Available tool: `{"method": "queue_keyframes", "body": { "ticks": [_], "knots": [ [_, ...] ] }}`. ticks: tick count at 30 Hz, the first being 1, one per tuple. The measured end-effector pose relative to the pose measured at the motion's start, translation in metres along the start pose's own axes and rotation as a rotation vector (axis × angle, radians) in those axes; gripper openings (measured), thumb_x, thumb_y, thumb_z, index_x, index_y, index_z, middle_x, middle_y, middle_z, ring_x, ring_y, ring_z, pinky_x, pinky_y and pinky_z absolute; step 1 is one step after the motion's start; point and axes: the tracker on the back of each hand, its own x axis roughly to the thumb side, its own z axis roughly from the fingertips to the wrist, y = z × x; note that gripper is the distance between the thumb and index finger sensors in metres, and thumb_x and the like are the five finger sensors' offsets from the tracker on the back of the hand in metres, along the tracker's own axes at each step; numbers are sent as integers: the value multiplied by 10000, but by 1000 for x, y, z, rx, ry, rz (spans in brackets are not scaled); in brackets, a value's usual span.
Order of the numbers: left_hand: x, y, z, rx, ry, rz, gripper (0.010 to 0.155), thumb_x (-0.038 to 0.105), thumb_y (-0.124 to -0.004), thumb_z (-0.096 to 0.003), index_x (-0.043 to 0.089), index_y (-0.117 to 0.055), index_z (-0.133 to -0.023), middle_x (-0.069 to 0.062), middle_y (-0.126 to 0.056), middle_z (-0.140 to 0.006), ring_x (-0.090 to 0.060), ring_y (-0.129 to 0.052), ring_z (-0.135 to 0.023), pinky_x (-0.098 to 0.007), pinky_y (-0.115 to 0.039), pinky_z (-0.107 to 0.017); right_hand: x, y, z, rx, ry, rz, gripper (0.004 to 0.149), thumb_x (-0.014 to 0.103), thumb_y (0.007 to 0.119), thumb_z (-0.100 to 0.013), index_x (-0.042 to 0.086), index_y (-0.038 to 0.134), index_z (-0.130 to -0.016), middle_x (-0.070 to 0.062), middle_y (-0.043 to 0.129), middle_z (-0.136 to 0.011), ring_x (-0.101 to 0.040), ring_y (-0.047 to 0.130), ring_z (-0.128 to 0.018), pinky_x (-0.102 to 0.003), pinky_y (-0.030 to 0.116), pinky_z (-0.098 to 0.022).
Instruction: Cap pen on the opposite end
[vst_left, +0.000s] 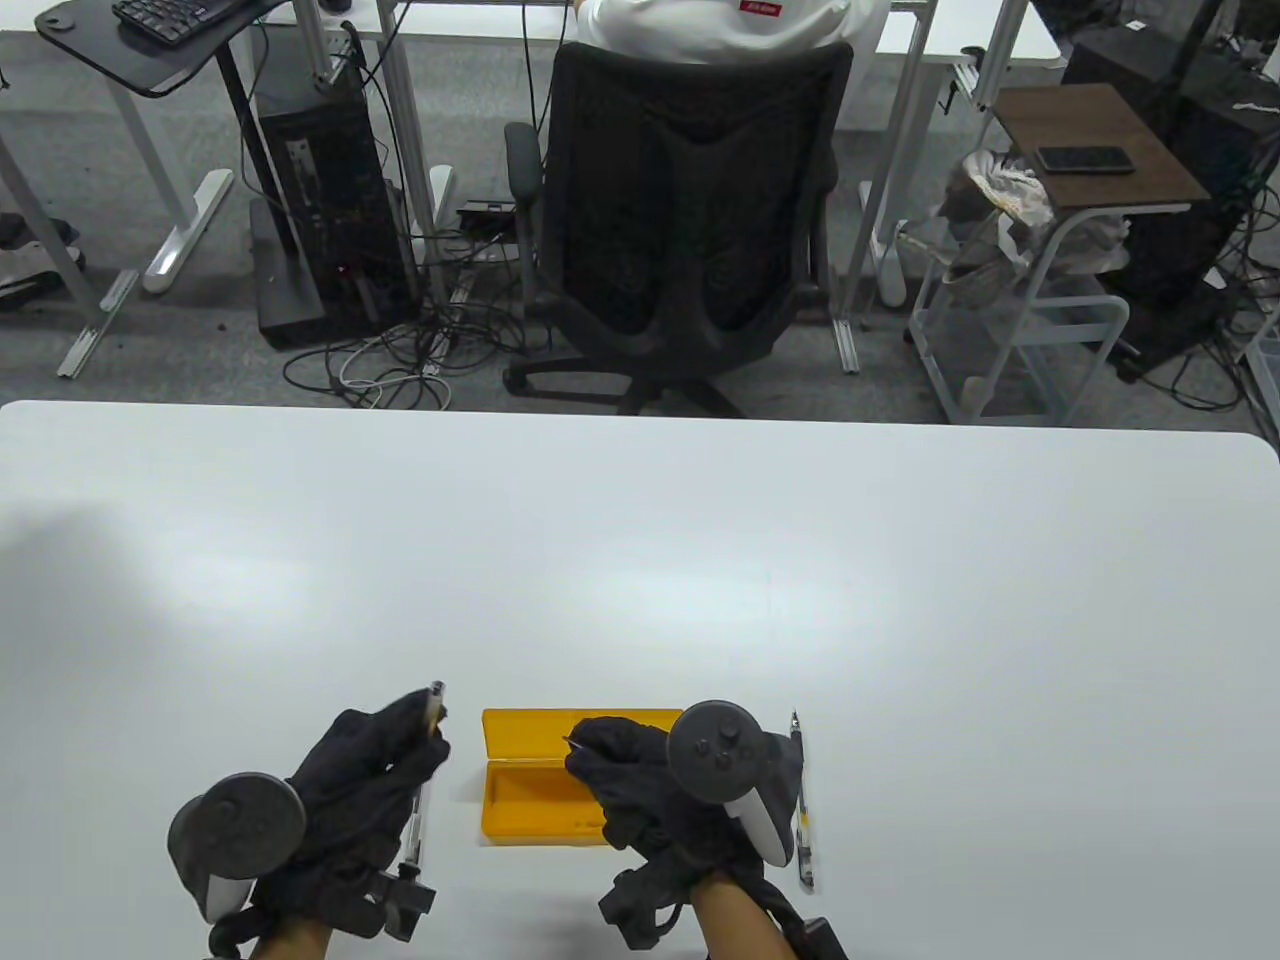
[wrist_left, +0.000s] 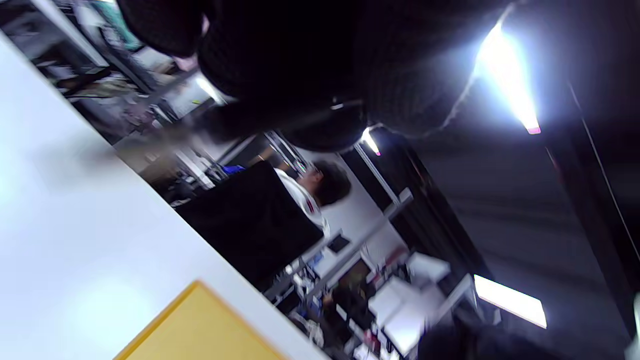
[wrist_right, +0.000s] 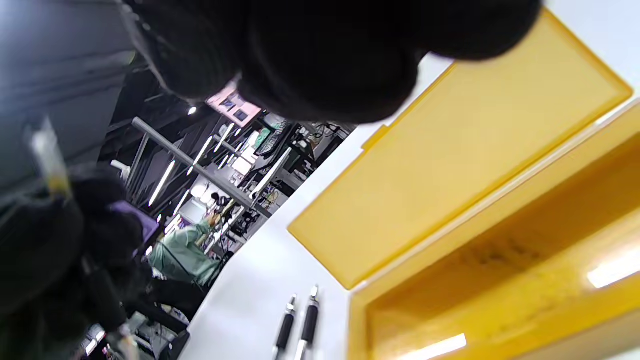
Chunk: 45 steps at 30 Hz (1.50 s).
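Your left hand (vst_left: 365, 775) holds the pen (vst_left: 432, 703) in a closed fist near the table's near edge. One end of the barrel sticks out past the fingers (vst_left: 415, 715) on the far side; the other end runs back under the palm toward the wrist. The left wrist view is blocked by the glove, so you cannot confirm which end is the tip.

Your right hand (vst_left: 640, 780) hangs over the yellow case (vst_left: 530, 800), fingers curled together around something small with a thin dark point showing at the fingertips. This is likely the cap, but the frames do not settle it.

Handling judgement: the pen is light, stiff and smooth, so it can twist in a gloved grip. Hold the barrel at mid-length, leave the target end well exposed, and keep it steady. The cap is small and easy to drop; pinch it by its sides with the open mouth facing the pen. Push straight along the barrel's axis. An angled push may jam or flick the cap away.

The case lies open between your hands, lid (wrist_right: 450, 165) flat on the far side. Beyond your right hand, further pens (vst_left: 803, 800) lie on the table (vst_left: 640, 560), well apart from the work.
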Motion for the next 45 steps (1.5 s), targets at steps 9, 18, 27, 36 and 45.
{"method": "queue_keyframes", "body": {
  "ticks": [9, 18, 27, 36, 45],
  "knots": [
    [27, -20, 1, -155, -179, -316, 472, 312, -841, -492, 159, -853, -938, -115, -952, -789, -340, -792, -731, -654, -498, -711, -1, 4, 0, 157, -27, -142, 452, 313, 768, -429, 232, 845, -867, -85, 937, -692, -187, 984, -394, -363, 842, -301],
    [28, -22, 2, -169, -194, -344, 465, 316, -840, -491, 177, -859, -934, -109, -951, -795, -339, -793, -735, -658, -496, -711, -9, 10, -3, 285, -2, -394, 454, 312, 757, -448, 195, 839, -879, -103, 933, -694, -189, 983, -379, -363, 839, -291],
    [35, -30, 2, -205, -250, -428, 459, 314, -836, -489, 182, -865, -928, -108, -952, -796, -339, -795, -734, -658, -498, -710, -6, 17, -3, 288, 0, -236, 449, 313, 758, -448, 192, 844, -873, -104, 935, -690, -187, 984, -377, -361, 841, -290],
    [46, -41, 5, -231, -339, -532, 451, 279, -836, -478, 136, -886, -902, -129, -985, -758, -347, -817, -704, -657, -502, -705, 2, 17, -1, 219, -5, -16, 495, 312, 821, -399, 112, 876, -848, -131, 1026, -621, -148, 1062, -301, -292, 911, -210],
    [50, -45, 5, -217, -359, -584, 444, 271, -846, -464, 129, -903, -881, -132, -1009, -740, -346, -836, -691, -652, -510, -701, 11, 20, 2, 198, -52, 180, 472, 346, 766, -412, 61, 933, -748, -69, 1034, -393, -132, 1027, -166, -306, 886, -145]
  ]
}}
